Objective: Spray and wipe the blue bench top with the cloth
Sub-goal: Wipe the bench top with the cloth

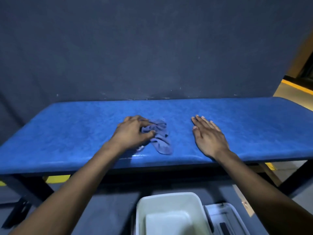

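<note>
The blue padded surface (254, 119) carries a crumpled blue cloth (160, 138) near its front edge — the left hand (133, 131) grips it, the right hand (209, 134) lies flat.

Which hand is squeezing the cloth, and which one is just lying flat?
The left hand is bunched around the cloth on the blue bench top. The right hand lies flat and open, holding nothing.

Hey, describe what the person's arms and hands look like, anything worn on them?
Both arms are bare from the frame's bottom edge to the fingertips: no sleeves, gloves, watch, bracelets or rings visible. The left hand and right hand have short, plain nails. Lighting is dim, so finer marks can't be made out.
</note>
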